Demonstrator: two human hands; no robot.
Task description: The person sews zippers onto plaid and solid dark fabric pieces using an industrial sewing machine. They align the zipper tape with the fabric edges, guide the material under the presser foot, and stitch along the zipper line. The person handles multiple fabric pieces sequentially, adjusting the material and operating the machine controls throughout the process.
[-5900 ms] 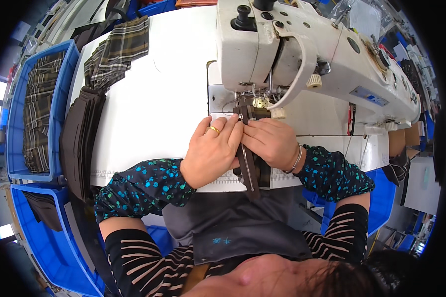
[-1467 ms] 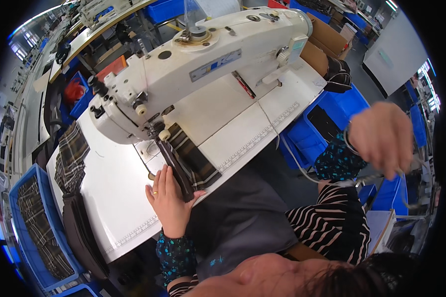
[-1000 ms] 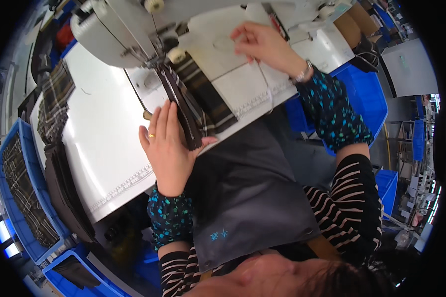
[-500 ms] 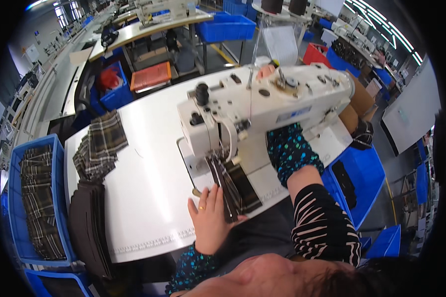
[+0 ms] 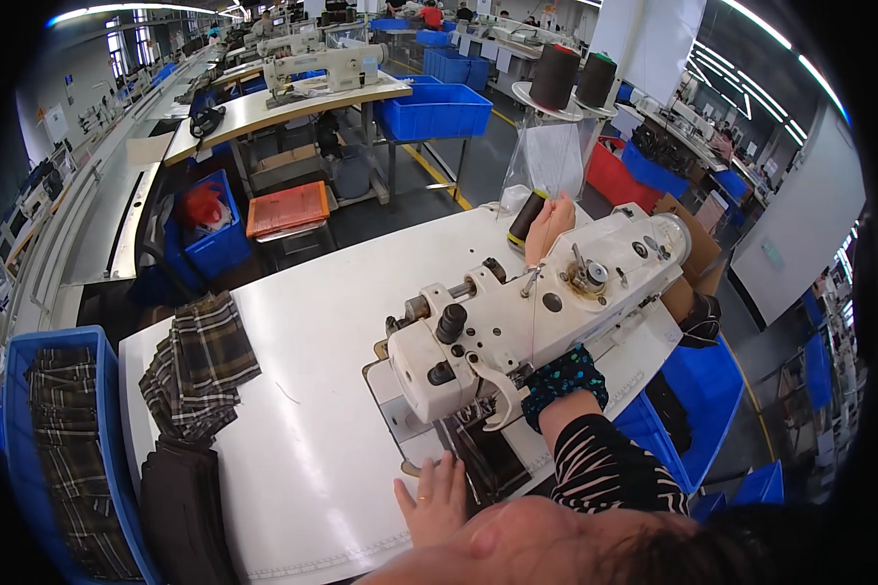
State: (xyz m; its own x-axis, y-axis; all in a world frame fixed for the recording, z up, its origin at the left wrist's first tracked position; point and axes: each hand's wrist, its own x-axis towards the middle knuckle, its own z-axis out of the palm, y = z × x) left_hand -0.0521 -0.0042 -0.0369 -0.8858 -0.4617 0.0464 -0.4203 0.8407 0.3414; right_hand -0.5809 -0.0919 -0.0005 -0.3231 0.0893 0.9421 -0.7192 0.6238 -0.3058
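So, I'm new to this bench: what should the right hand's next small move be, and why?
Probably to settle the right hand around the dark thread spool: it reaches under the arm of the sewing machine with its fingers at the spool, though whether they grip it is unclear. The left hand is by the cloth, leaving the right apparently free.

It's bright in here: tube lights [image 5: 756, 22] burn white overhead, windows [image 5: 144, 44] shine at far left, and pale glare streaks the counter [image 5: 302, 448]. Straight edges bow toward a blackened round rim; the far background looks soft.
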